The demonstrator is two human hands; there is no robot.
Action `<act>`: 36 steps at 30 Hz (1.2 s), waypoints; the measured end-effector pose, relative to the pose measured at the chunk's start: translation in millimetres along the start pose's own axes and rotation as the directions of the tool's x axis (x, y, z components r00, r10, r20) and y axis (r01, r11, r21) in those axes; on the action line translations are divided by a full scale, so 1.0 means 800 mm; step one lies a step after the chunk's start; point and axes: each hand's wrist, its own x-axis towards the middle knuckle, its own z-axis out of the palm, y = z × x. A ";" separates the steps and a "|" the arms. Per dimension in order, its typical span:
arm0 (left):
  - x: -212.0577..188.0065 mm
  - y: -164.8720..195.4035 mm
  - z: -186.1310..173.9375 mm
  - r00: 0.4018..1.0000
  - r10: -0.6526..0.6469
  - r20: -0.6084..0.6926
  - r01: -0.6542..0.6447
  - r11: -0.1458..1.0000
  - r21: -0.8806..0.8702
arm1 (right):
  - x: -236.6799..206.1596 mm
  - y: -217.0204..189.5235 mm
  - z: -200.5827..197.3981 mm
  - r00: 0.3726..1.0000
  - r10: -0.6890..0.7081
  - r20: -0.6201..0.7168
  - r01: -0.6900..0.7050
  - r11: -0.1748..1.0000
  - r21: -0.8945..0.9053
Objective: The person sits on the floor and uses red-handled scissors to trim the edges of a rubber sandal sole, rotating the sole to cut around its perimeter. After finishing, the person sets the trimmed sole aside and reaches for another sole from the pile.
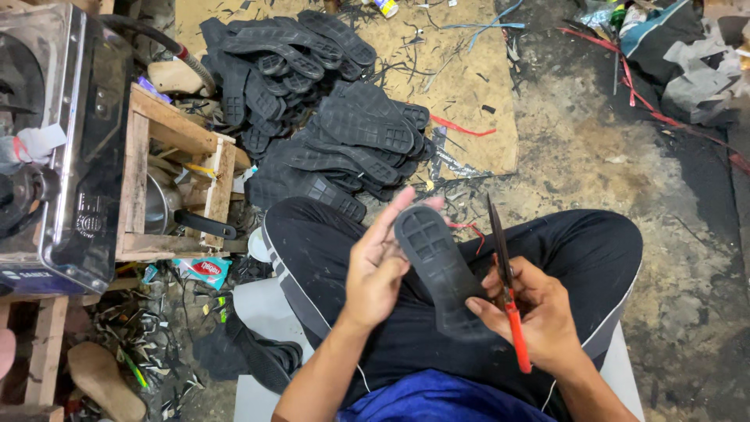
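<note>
Sole: a black moulded rubber shoe sole (439,270), tread side up, held above the lap, between both hands.
Left hand: the left hand (379,270) backs the sole's left edge, fingers (394,219) stretched out flat and loosely spread along it.
Right hand: the right hand (539,312) pinches the sole's near end with the thumb while its fingers curl around red-handled scissors (506,289), blades pointing far, closed.
Progress: I cannot tell whether this sole's edge is trimmed yet.
Pile: a heap of black rubber soles (328,117) lies far left on the floor (594,156), amid dark offcuts.
Left side: a wooden crate (176,184) beside a metal machine (66,148).
</note>
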 end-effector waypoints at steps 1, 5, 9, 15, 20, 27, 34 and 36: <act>0.001 0.008 -0.008 0.999 0.005 0.041 -0.004 1.000 -0.005 | 0.000 -0.001 0.000 1.000 -0.015 -0.003 0.015 1.000 -0.012; 0.008 0.020 -0.024 0.991 0.102 0.090 -0.126 0.934 0.335 | 0.000 -0.003 -0.001 0.999 -0.034 -0.013 0.034 0.999 0.008; 0.019 -0.002 -0.019 0.975 0.079 -0.209 0.045 0.846 0.532 | 0.000 0.000 -0.003 1.000 -0.017 0.018 0.018 0.998 -0.055; 0.039 -0.010 -0.038 0.949 -0.067 -0.307 0.091 0.994 0.064 | 0.004 0.003 -0.008 1.000 -0.012 -0.007 0.012 1.000 -0.019; 0.024 -0.027 -0.026 0.893 -0.444 -0.075 0.396 0.853 -0.340 | 0.020 0.003 -0.007 0.994 -0.081 -0.068 0.083 0.996 0.024; 0.025 -0.048 -0.030 0.955 -0.181 -0.235 0.178 0.984 -0.033 | 0.039 0.011 -0.010 0.995 0.088 -0.035 -0.081 0.982 0.170; 0.051 -0.037 -0.058 0.911 -0.005 -0.413 0.008 1.000 0.005 | 0.040 0.033 -0.010 0.999 -0.032 0.034 0.010 0.864 0.504; 0.052 -0.036 -0.059 0.909 0.009 -0.417 -0.007 1.000 0.006 | 0.040 0.032 -0.008 0.998 -0.046 0.036 0.023 0.872 0.489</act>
